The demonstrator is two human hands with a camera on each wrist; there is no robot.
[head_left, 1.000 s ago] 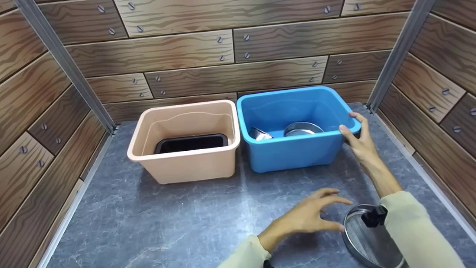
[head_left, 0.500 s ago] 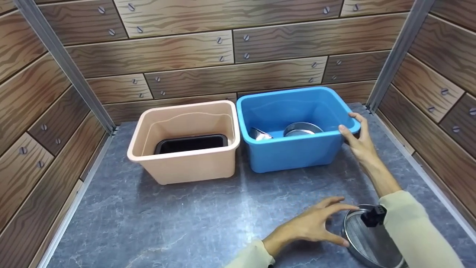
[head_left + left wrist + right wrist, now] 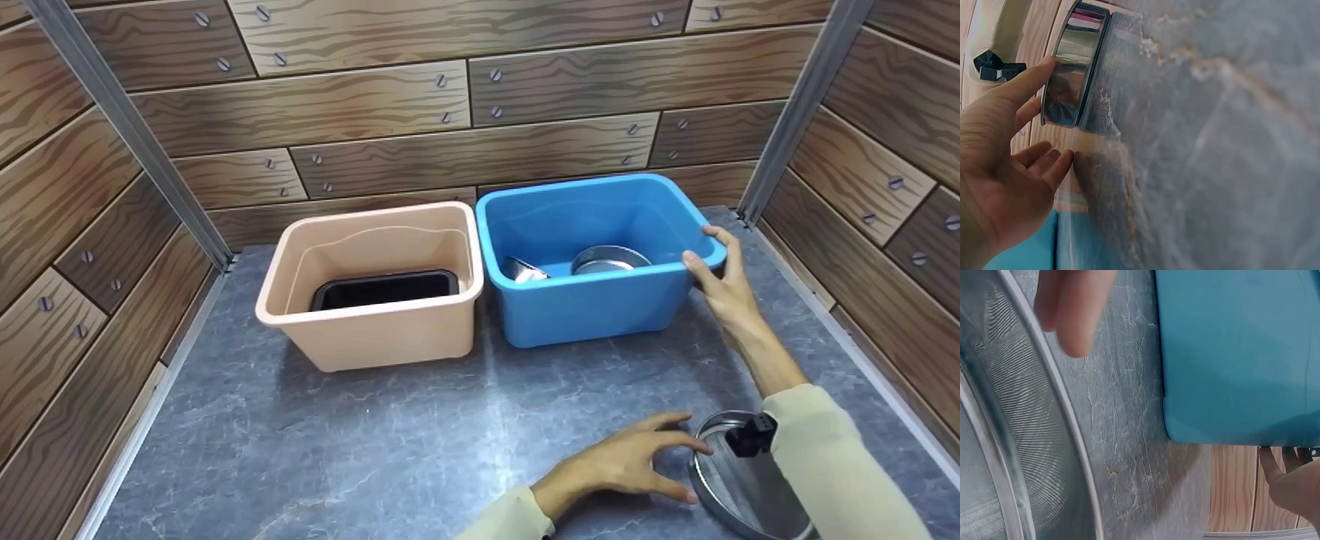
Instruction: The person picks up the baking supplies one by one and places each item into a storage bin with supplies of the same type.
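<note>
A round metal sieve (image 3: 750, 480) with fine mesh lies on the table at the lower right, partly covered by the right forearm. Beside its left edge is my left hand (image 3: 626, 459), fingers spread, with a fingertip over the rim. In the left wrist view, a digit of the left hand (image 3: 1010, 152) reaches the rim of the sieve (image 3: 1075, 62); whether it touches is unclear. My right hand (image 3: 731, 289) holds the right front corner of a blue bin (image 3: 592, 307), thumb at the front rim. Inside lie a round metal pan (image 3: 609, 259) and a shiny metal piece (image 3: 523, 270).
A beige bin (image 3: 390, 334) stands against the left side of the blue one, with a black rectangular tray (image 3: 386, 289) inside. Wood-patterned walls (image 3: 390, 97) enclose the grey marbled table (image 3: 360, 435) at the back and sides.
My left hand has moved right and slightly nearer, up to the sieve's edge, its fingers still spread. The right hand has stayed at the blue bin's corner.
</note>
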